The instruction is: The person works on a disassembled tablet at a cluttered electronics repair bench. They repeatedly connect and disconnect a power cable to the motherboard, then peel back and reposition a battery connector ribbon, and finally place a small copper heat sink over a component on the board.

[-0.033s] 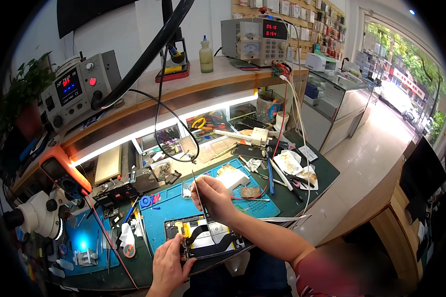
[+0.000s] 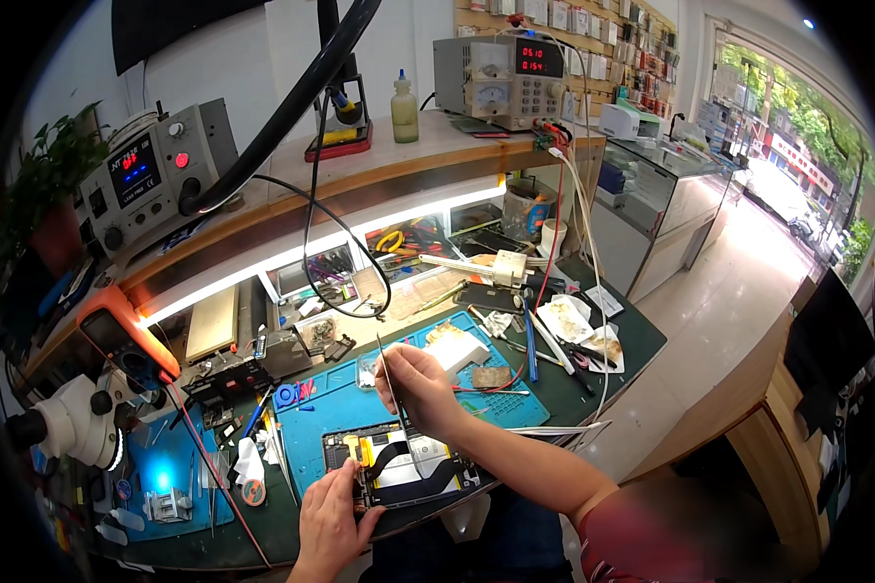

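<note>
An opened tablet point(image 2: 397, 468) lies on the near edge of the blue work mat point(image 2: 311, 418), showing silver battery cells, black flex cables and yellow tape. My left hand point(image 2: 331, 517) grips its left end, the fingers on the edge and the thumb at the near side. Above the tablet's middle, my right hand point(image 2: 420, 391) is closed on slim dark tweezers point(image 2: 400, 410). They stand nearly upright, the lower end toward the black flex cable; I cannot tell whether the tips touch it.
A bench power supply point(image 2: 501, 83) and a hot-air station point(image 2: 156, 165) stand on the shelf. A black hose point(image 2: 282, 117) arches over the bench. Left are a multimeter point(image 2: 122, 330) and a microscope point(image 2: 63, 423). Stained wipes point(image 2: 566, 319), blue-handled tool point(image 2: 530, 340) and cables lie right.
</note>
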`<state>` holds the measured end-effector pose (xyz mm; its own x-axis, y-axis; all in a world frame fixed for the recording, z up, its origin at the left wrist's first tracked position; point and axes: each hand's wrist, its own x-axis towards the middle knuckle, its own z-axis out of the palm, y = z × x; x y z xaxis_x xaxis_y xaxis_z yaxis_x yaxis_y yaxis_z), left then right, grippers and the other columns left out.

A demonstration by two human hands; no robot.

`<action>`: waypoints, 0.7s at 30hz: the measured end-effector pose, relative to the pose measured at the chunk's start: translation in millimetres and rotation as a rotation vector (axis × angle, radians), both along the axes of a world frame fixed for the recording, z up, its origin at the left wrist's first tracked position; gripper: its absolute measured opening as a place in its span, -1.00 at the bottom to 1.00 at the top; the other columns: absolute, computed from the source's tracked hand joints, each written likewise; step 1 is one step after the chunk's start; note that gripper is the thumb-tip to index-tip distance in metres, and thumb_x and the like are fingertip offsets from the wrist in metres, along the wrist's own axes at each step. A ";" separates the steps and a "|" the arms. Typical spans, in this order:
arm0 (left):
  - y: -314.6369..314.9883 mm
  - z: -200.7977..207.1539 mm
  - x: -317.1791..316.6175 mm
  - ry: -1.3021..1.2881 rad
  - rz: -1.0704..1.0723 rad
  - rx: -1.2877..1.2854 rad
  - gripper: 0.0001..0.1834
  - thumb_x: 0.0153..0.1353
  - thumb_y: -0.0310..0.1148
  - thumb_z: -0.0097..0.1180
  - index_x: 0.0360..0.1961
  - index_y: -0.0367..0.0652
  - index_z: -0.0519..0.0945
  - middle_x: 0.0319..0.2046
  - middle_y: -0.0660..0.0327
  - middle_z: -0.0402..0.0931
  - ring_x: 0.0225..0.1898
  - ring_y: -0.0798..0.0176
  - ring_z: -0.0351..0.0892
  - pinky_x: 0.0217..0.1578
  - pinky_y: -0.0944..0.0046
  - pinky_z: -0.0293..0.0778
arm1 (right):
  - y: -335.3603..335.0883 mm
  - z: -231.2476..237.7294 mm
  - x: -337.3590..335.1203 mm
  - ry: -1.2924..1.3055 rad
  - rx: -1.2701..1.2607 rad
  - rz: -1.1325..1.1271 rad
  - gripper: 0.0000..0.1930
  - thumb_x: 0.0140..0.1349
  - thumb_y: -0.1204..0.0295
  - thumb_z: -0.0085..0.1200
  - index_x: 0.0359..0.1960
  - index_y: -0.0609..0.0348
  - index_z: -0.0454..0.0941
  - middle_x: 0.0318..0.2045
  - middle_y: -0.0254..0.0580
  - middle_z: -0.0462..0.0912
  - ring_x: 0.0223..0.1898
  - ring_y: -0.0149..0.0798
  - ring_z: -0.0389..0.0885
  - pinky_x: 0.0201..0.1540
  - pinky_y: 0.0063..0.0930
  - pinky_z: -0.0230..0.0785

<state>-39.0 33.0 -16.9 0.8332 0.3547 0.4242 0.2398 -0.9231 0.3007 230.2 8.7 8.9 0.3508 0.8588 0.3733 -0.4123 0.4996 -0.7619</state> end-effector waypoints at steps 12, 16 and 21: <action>-1.2 1.7 2.6 -0.004 0.017 -0.003 -0.06 0.17 -0.23 0.54 0.50 -0.40 0.37 0.22 0.00 0.64 0.26 -0.08 0.56 0.29 -0.04 0.44 | 0.1 -0.3 1.9 0.003 -0.002 -0.006 -0.66 0.66 0.12 0.06 -0.09 0.17 0.58 -0.40 -0.29 0.58 -0.45 -0.41 0.55 -0.43 -0.53 0.39; -1.3 4.3 0.7 -0.059 -0.005 0.026 -0.09 0.17 -0.27 0.55 0.48 -0.41 0.41 0.16 0.02 0.67 0.20 -0.08 0.60 0.25 -0.03 0.49 | 3.7 -3.3 2.8 -0.009 0.012 -0.001 -0.67 0.65 0.12 0.07 -0.07 0.16 0.58 -0.39 -0.26 0.59 -0.45 -0.39 0.55 -0.43 -0.51 0.38; -2.0 -10.4 -6.9 -0.138 0.035 -0.013 -0.14 0.14 -0.32 0.58 0.43 -0.38 0.48 0.09 0.08 0.71 0.09 -0.05 0.66 0.15 0.02 0.57 | 2.6 -13.9 6.8 0.005 0.014 -0.004 -0.66 0.67 0.13 -0.01 -0.05 0.20 0.57 -0.46 -0.23 0.52 -0.48 -0.34 0.50 -0.45 -0.50 0.33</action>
<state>-46.0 31.0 -27.3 0.7546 0.3886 0.5287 0.2271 -0.9107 0.3452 237.0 11.3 -5.0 0.3565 0.8521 0.3833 -0.4142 0.5118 -0.7526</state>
